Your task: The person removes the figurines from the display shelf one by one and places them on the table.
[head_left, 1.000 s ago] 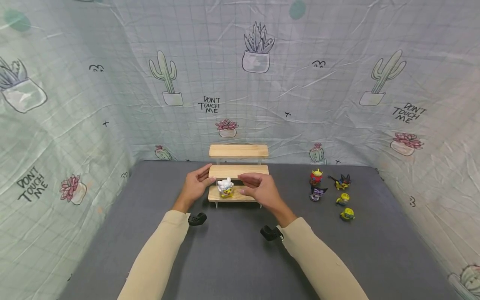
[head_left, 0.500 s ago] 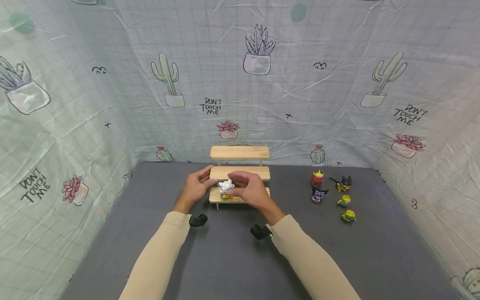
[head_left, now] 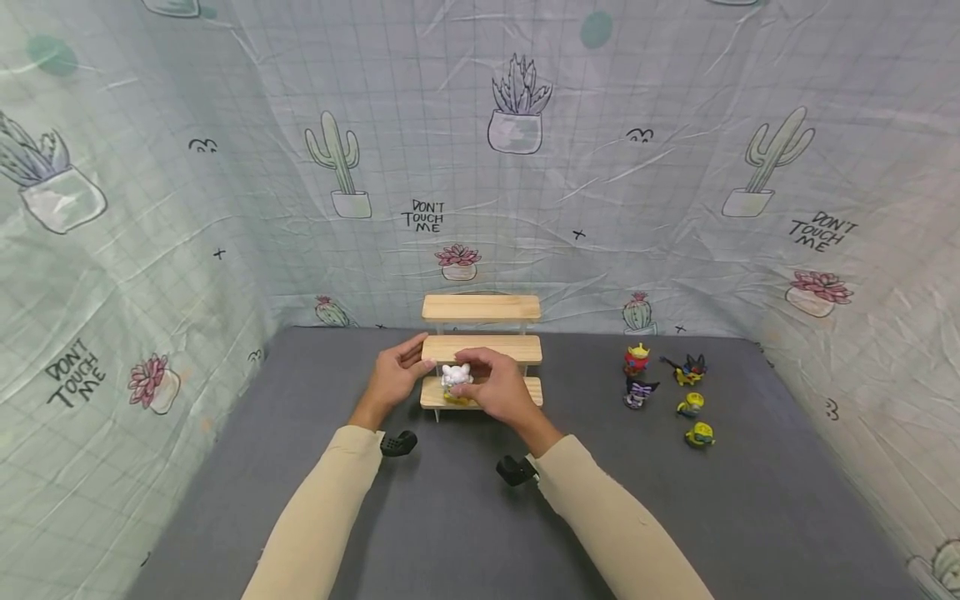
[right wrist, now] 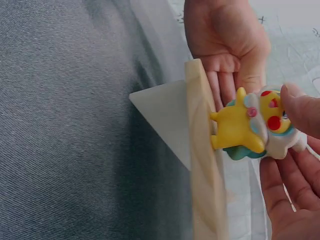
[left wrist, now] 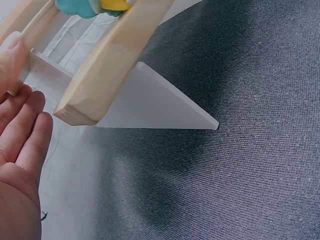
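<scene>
A three-tier display stand (head_left: 482, 307) with wooden shelves and pale side panels stands on the grey cloth. On its lowest shelf stands a small figurine (right wrist: 235, 127) with a yellow body, red cheeks and a white and teal hood. My right hand (head_left: 498, 385) pinches the figurine's white head between thumb and fingers; in the right wrist view its feet meet the shelf edge. At the stand's left end my left hand (head_left: 393, 375) holds the end of the middle shelf, thumb in front. The left wrist view shows that thumb (left wrist: 12, 55) against the wood, fingers beside it.
To the right on the cloth stand several other figurines: a red one with a yellow-green head (head_left: 636, 359), a purple and black one (head_left: 638, 392), a yellow and black one (head_left: 687, 369) and yellow ones (head_left: 700, 434). A cactus-print curtain (head_left: 600, 183) rises behind the stand.
My right hand has moved left from beside the figurine and taken hold of its head. The figurine has turned slightly on the lowest shelf. My left hand has stayed at the stand's end.
</scene>
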Available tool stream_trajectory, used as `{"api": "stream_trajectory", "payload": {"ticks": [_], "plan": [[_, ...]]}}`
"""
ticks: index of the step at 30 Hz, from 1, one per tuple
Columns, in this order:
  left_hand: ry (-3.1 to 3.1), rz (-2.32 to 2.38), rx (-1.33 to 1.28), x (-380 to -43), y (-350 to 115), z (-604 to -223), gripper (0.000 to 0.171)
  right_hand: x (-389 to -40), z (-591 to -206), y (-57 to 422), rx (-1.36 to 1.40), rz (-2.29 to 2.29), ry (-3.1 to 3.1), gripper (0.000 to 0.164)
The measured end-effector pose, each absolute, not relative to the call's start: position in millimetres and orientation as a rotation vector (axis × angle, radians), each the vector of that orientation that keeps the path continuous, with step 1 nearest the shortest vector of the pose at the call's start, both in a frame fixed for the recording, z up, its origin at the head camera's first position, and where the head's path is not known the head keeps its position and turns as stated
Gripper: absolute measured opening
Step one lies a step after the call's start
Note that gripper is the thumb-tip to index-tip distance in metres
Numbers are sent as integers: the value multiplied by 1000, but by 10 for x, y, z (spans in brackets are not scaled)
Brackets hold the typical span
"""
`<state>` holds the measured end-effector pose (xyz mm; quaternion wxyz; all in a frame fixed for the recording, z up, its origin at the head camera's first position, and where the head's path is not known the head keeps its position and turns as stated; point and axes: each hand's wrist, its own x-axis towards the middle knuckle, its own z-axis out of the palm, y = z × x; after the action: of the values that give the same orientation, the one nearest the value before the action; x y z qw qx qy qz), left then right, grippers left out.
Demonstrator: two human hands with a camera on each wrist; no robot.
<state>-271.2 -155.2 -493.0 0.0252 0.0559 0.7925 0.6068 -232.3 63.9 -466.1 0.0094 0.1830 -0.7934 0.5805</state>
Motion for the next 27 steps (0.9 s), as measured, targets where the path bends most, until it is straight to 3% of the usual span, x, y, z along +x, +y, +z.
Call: {"api": "stream_trajectory", "payload": {"ticks": [11, 27], "plan": [[2464, 1879, 189, -2699, -1541, -4913, 61, -2267, -4600, 559, 455, 1702, -2573, 34], [2462, 1893, 162, -2702, -1521, -4914, 61, -2189, -4501, 711, 347, 1797, -2546, 34]]}}
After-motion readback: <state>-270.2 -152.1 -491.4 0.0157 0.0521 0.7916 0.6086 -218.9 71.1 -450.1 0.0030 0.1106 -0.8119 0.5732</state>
